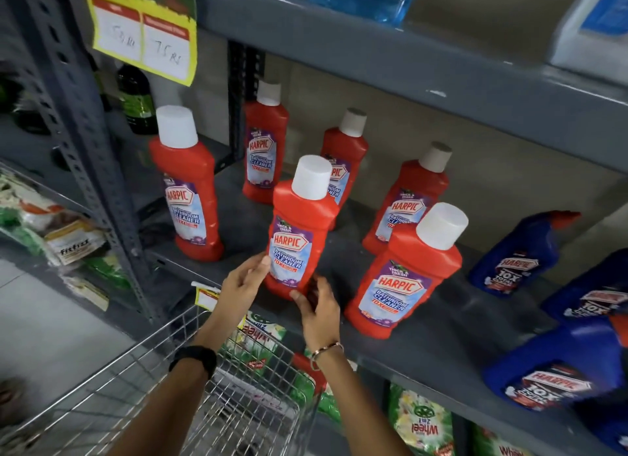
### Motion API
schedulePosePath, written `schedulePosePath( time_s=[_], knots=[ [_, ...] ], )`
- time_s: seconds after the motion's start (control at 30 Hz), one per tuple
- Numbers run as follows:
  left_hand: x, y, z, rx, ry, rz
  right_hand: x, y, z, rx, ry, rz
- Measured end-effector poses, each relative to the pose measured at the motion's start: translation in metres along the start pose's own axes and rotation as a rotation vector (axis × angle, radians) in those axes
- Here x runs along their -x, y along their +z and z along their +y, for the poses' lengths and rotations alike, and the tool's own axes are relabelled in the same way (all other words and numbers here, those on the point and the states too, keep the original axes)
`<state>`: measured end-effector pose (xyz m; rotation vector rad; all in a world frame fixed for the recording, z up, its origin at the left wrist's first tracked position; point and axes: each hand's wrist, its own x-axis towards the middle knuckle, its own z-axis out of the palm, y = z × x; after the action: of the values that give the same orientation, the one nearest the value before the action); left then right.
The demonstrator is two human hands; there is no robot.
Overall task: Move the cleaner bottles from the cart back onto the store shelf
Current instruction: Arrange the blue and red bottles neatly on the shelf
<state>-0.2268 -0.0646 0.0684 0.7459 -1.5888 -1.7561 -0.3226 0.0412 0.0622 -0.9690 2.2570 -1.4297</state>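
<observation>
A red Harpic cleaner bottle [299, 228] with a white cap stands upright near the front edge of the grey store shelf [424, 347]. My left hand [246, 280] touches its lower left side and my right hand [316, 302] cups its base from the right, so both hands hold it. Several more red Harpic bottles stand on the same shelf: one at the left [188, 187], one at the front right [404, 275], others further back. The wire cart [142, 394] sits below my arms; I cannot see bottles inside it.
Blue Harpic bottles [520, 252] fill the shelf's right end. A perforated steel upright [85, 122] stands at the left with a yellow price sign [146, 37] above. Green detergent packs [421, 421] lie on the shelf below. The upper shelf overhangs the bottles.
</observation>
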Motion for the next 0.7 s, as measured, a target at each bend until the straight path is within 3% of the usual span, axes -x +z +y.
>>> schedulePosePath(
  time_s=[0.53,0.7],
  knots=[
    [0.003,0.003,-0.004,-0.058,0.032,0.020,0.000,0.002,0.004,0.016,-0.019,-0.005],
    [0.010,0.001,0.005,0.025,0.056,0.046,0.015,-0.010,-0.005,-0.104,0.005,0.009]
  ],
)
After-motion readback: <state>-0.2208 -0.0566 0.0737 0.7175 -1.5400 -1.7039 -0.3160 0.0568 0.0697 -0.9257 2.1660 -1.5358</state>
